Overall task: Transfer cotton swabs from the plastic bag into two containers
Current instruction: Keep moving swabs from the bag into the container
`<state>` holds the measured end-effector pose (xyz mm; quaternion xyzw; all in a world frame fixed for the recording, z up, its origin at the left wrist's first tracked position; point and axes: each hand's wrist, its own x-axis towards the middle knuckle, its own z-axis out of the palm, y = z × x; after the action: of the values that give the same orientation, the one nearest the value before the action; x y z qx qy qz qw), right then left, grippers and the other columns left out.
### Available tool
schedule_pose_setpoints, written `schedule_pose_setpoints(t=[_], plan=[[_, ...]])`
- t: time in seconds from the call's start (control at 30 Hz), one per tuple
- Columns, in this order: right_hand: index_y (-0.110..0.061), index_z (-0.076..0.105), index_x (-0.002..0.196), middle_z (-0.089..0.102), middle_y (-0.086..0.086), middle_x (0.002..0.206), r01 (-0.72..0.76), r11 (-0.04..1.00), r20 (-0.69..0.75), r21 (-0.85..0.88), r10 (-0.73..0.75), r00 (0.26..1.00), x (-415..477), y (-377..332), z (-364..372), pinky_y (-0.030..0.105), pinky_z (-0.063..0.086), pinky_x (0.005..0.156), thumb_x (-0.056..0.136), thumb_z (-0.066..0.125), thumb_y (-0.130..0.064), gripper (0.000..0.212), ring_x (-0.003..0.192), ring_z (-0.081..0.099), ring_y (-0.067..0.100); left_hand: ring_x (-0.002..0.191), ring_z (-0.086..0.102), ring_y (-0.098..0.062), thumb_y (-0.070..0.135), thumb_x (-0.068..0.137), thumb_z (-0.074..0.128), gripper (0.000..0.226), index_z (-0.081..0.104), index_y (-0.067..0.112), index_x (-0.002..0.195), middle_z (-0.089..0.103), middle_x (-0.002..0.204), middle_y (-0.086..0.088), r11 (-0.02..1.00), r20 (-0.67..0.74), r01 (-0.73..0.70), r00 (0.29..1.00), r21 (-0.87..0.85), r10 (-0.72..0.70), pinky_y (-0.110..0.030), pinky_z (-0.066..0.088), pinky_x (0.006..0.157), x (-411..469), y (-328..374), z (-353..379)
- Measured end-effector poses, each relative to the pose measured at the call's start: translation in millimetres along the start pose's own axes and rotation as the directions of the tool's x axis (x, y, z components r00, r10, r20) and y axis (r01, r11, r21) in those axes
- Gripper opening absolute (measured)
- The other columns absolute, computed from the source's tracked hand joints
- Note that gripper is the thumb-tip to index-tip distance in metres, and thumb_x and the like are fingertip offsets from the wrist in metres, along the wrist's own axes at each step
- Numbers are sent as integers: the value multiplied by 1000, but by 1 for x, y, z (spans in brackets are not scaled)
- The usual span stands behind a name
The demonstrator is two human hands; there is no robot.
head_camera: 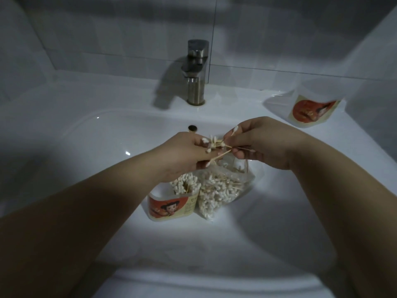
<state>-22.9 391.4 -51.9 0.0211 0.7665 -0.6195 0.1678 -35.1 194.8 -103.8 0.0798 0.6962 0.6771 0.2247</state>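
Note:
A clear plastic bag [223, 190] full of cotton swabs lies in the white sink basin. Touching its left side stands a clear container [171, 206] with an orange cartoon label, holding upright swabs at its back. A second container [315, 109] with the same label sits on the sink ledge at the right. Above the bag, my left hand [189, 151] grips a bunch of cotton swabs [214, 144]. My right hand [264, 143] pinches a few swabs [235, 129], their sticks crossing the bunch. Both hands meet over the basin.
A steel faucet [196, 72] stands at the back middle of the sink [86, 134]. A brass overflow hole [192, 128] sits just beyond my left hand. Grey tiled walls close in behind and on both sides. The room is dim.

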Motion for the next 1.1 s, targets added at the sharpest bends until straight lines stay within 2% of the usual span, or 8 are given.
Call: schedule_pose_setpoints(t=[0.07,0.23,0.4,0.5,0.6,0.87,1.0,1.1], plan=[[-2,76,84,74,7,73,-27,999,-27,38,28,999,-1,-2,0,16,55,58,88,72,2,6,61,68,7,70,64,-7,9,84,80,14,78,0,95,68,88,-9,1000,-12,8,1000,-25,-9,-17,55,68,1,0,0],[7,74,96,75,10,84,-46,990,-111,135,62,992,-4,-5,-5,15,55,59,88,71,5,9,65,71,8,66,63,-6,5,86,78,8,81,9,79,70,83,-5,998,-56,12,998,-53,-15,-16,54,64,1,2,0],[8,73,93,76,10,79,-30,989,-167,148,54,984,-5,-5,-11,17,56,59,87,72,7,6,65,72,11,66,62,-6,1,89,75,13,76,-5,100,76,92,-4,997,-171,-29,985,-71,16,-15,52,62,3,1,-1],[9,73,92,74,10,74,-27,995,-149,96,42,988,-4,-4,-12,18,56,60,86,73,6,6,63,70,12,72,62,-4,16,87,81,4,80,18,90,78,88,7,993,-252,-84,962,82,102,-15,47,57,1,4,0],[9,73,91,74,11,74,-15,997,-146,70,25,989,-3,-4,-13,19,56,61,85,74,6,6,63,70,14,66,62,4,18,87,80,9,78,27,86,78,83,11,983,-287,-146,942,113,173,-10,43,55,1,7,-1],[10,73,85,71,14,68,12,1000,-141,1,-12,990,-4,-2,-13,21,57,60,84,73,9,2,59,68,18,70,59,-4,9,99,64,16,75,19,95,78,85,5,976,-333,-218,918,26,214,-19,47,68,0,11,1],[13,71,88,73,11,69,7,998,-137,-56,-14,990,-2,2,-8,23,58,62,82,74,9,7,62,69,20,72,63,1,11,99,66,11,76,14,99,78,85,7,953,-284,-268,911,145,299,-13,48,67,0,8,3],[13,71,86,71,12,67,11,995,-170,-103,-28,985,-1,2,-9,23,58,60,81,76,9,8,59,69,20,88,67,9,11,99,66,14,79,9,93,75,98,9,913,-227,-322,897,249,379,-8,46,76,-2,8,6]])
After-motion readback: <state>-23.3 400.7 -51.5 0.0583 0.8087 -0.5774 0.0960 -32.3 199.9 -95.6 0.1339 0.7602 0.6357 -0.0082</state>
